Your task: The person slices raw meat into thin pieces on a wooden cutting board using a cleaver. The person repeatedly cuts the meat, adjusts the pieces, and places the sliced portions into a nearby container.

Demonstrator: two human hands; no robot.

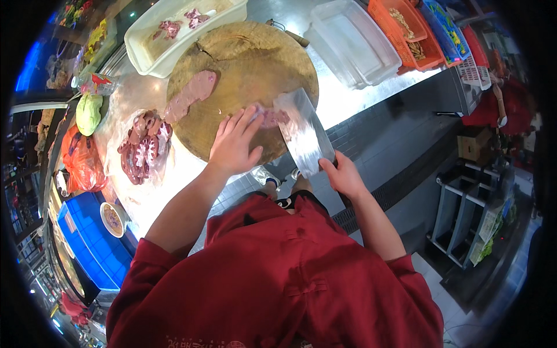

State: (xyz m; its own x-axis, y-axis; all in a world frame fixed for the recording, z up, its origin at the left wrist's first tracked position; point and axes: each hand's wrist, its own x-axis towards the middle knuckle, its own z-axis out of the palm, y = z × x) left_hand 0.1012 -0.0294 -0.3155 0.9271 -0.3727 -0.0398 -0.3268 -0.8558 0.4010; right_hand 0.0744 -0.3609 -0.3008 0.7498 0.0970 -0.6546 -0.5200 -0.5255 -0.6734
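Observation:
On a round wooden chopping block (pixel 243 56), my left hand (pixel 237 141) lies with its fingertips against a small piece of raw meat (pixel 272 118). My right hand (pixel 343 174) grips a broad steel cleaver (pixel 302 130), whose blade reaches over the block's right edge, beside the meat. A flat pink slab of raw meat (pixel 191 95) rests at the block's left side. Left of the block, a pile of dark red and white-cored raw meat pieces, perhaps kidneys, (pixel 145 148) lies on clear plastic.
Behind the block are a white tub (pixel 143 65) with meat scraps, a wooden-handled tool (pixel 298 39) and a clear plastic bin (pixel 357 43). Orange baskets (pixel 428 61) stand at right. A bottle, green vegetable, orange bag (pixel 82 158), blue crate (pixel 93 239) and bowl line the left. A person in red is far right.

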